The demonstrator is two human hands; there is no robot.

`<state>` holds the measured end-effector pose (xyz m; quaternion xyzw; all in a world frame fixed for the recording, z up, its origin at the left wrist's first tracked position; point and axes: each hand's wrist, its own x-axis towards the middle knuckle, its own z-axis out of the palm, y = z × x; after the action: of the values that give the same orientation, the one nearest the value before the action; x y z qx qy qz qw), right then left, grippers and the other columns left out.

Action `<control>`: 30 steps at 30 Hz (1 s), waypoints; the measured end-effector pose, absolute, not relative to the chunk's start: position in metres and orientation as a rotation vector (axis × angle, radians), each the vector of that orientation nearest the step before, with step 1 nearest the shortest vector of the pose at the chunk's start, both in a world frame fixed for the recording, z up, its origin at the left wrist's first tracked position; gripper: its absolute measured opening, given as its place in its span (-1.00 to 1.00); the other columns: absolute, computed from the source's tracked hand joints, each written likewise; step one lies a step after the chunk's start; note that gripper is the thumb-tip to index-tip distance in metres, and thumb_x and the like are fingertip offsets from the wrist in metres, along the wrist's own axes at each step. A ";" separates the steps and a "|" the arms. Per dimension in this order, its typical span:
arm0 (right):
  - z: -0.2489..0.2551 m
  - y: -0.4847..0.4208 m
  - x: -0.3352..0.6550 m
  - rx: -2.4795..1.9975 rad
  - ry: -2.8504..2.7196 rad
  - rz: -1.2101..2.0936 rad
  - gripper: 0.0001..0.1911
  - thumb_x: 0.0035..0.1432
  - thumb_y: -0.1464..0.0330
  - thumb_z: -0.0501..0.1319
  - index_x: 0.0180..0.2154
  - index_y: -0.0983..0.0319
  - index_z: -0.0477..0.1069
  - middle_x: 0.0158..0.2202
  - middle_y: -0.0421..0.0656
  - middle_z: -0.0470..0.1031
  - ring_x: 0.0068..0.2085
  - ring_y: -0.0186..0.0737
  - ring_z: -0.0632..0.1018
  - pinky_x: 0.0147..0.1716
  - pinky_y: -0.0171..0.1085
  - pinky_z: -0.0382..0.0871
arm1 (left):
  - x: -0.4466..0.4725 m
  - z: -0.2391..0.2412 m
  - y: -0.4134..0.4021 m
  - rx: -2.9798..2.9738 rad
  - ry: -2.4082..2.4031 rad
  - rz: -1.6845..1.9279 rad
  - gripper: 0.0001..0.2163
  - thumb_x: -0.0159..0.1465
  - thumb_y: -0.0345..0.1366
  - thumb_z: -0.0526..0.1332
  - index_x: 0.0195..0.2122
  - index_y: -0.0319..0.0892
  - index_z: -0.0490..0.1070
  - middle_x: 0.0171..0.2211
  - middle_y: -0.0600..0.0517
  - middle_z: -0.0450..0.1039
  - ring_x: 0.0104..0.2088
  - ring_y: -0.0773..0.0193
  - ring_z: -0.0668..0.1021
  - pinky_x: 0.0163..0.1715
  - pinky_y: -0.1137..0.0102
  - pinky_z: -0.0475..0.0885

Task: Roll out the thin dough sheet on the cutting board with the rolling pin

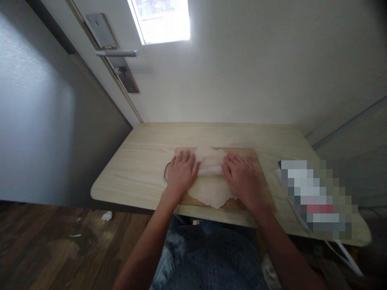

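Observation:
A pale sheet of dough (pixel 211 193) with an uneven edge lies flat on a wooden cutting board (pixel 266 189). Across the dough runs a light rolling pin (pixel 211 170), seen only in its middle stretch. My left hand (pixel 183 167) covers the pin's left end, fingers bent over it and thumb toward the centre. Over the right end rests my right hand (pixel 240 173), its fingers slightly smeared by motion. Both palms hide the pin's ends. The board's metal handle (pixel 165 173) shows just left of my left hand.
The board lies on a light wooden table (pixel 130 161) with rounded corners, against a white door (pixel 242 72) with a lever handle (pixel 117 53). A blurred-out item (pixel 314 201) sits at the table's right, with a white cable (pixel 347 257) below. White scrap (pixel 107 216) lies on the floor.

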<state>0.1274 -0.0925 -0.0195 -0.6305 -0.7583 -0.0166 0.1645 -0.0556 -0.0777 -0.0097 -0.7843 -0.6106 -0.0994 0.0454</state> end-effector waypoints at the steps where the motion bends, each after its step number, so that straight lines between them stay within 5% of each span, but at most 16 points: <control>1: -0.025 -0.113 0.129 -1.788 -2.121 -0.067 -0.57 0.25 0.28 -0.12 0.01 0.30 0.33 0.08 -0.02 0.35 0.09 -0.08 0.32 0.14 0.06 -0.07 | -0.054 -0.012 -0.098 -2.374 -1.868 -0.320 -0.62 0.33 -0.17 -0.14 0.04 -0.18 0.29 0.09 -0.08 0.30 0.12 0.08 0.30 0.10 0.13 0.13; 8: -0.044 -0.187 0.137 -1.753 -2.165 -0.176 -0.52 0.24 0.24 -0.11 0.15 0.27 0.12 0.21 -0.05 0.16 0.21 -0.01 0.12 0.13 0.14 -0.11 | -0.061 -0.025 -0.163 -2.423 -1.763 -0.377 -0.55 0.32 -0.15 -0.12 0.18 -0.25 0.10 0.18 -0.12 0.16 0.19 0.09 0.20 0.14 0.12 0.06; 13: -0.029 -0.110 0.134 -1.779 -2.160 -0.115 -0.53 0.26 0.25 -0.16 0.08 0.31 0.24 0.15 0.01 0.25 0.16 -0.04 0.23 0.13 0.14 -0.11 | -0.056 -0.015 -0.086 -2.377 -1.822 -0.352 -0.60 0.34 -0.15 -0.15 0.04 -0.22 0.28 0.07 -0.14 0.31 0.11 0.07 0.31 0.12 0.08 0.06; 19: -0.010 -0.047 0.124 -1.906 -2.089 -0.068 -0.53 0.27 0.26 -0.18 0.00 0.32 0.33 0.06 0.04 0.36 0.08 -0.08 0.35 0.13 0.12 -0.18 | -0.052 0.001 -0.013 -2.542 -1.878 -0.240 -0.58 0.37 -0.21 -0.23 -0.07 -0.27 0.34 -0.09 -0.13 0.44 -0.03 0.21 0.44 -0.06 0.33 0.30; 24: -0.022 -0.093 0.130 -1.801 -2.141 -0.056 -0.56 0.26 0.26 -0.15 -0.02 0.29 0.35 0.06 -0.02 0.37 0.06 -0.08 0.34 0.12 0.04 -0.05 | -0.053 -0.006 -0.070 -2.408 -1.855 -0.367 -0.63 0.34 -0.17 -0.15 -0.02 -0.20 0.33 0.04 -0.09 0.35 0.05 0.12 0.37 0.02 0.20 0.23; 30: -0.043 -0.187 0.134 -1.772 -2.114 -0.161 -0.51 0.24 0.24 -0.10 0.16 0.27 0.11 0.22 -0.05 0.13 0.23 0.00 0.08 0.12 0.10 -0.05 | -0.057 -0.021 -0.169 -2.388 -1.845 -0.453 -0.61 0.33 -0.23 -0.13 0.14 -0.18 0.18 0.15 -0.05 0.22 0.16 0.11 0.25 0.11 0.09 0.11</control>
<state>0.1336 -0.1869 -0.0434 -0.6299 -0.7514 -0.0574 0.1881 -0.0568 -0.1694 -0.0213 -0.7818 -0.6040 -0.1483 0.0448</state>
